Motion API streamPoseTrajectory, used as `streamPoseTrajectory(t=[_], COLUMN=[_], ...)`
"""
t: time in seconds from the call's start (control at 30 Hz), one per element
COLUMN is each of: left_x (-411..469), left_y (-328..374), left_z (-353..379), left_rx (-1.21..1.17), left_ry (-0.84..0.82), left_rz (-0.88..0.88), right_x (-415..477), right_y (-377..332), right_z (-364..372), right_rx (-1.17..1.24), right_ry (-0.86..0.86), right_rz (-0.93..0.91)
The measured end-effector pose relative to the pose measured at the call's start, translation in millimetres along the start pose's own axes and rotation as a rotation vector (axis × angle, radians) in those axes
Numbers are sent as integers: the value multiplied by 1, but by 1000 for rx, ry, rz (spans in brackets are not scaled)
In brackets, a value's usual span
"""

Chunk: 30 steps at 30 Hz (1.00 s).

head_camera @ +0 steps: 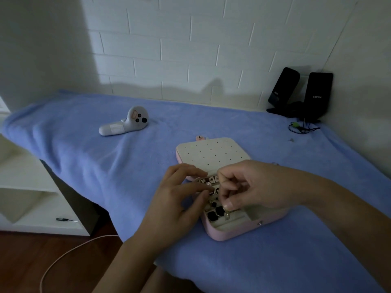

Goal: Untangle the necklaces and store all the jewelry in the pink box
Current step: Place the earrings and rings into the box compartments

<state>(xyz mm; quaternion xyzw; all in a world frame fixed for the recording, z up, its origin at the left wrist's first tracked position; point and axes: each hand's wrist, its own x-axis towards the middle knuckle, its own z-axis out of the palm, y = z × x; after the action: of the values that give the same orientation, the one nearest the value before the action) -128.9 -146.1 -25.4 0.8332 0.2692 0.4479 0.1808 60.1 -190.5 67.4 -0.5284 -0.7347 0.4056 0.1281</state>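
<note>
Where the frame begins at far left, a white shelf [27,187] stands beside the table, with a small dark tool [63,219] on its lowest board and a pale cable [69,250] curving across the wood floor at lower left. A blue cloth [84,155] covers the table. On it, left of centre and well apart from the work area, lies a white controller [124,121].

At centre, slightly right, the pink box [232,231] rests on the cloth with its lid [211,153] folded back flat toward the wall, its dotted cream lining facing up. Jewelry [213,214] with dark stones fills the left compartments of the box.

The left hand [179,197] reaches over the left edge of the box, fingers curled, thumb and forefinger close together above the jewelry; whether they pinch anything cannot be told. The right hand [249,187] comes in from the right, fingers curled, pinching a gold piece [227,215] that hangs over the box. Both hands hide the hinge area and most of the compartments.

At upper right, two black speakers [317,96] stand in the wall corner, with a thin wire [300,129] looped on the cloth in front of them.
</note>
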Motion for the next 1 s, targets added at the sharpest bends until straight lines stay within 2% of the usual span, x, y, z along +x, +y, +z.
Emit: streamPoseTrajectory(t=[0.17,0.5,0.87,1.0], left_x=[-7,-11,-11,-12], left_y=[6,18,16,15], left_z=[-4,0,2,2], left_rx=[-52,-61,-33,-40], left_ry=[-4,-119,-135,-123], left_rz=[-4,61,89,85], right_x=[-8,-19,-11,-7], right_y=[2,-3,-6,-7], right_z=[-2,-3,-3,-5], right_rx=[-64,-267,-380,-354], right_ry=[17,64,-11,-34], right_rz=[13,66,155,155])
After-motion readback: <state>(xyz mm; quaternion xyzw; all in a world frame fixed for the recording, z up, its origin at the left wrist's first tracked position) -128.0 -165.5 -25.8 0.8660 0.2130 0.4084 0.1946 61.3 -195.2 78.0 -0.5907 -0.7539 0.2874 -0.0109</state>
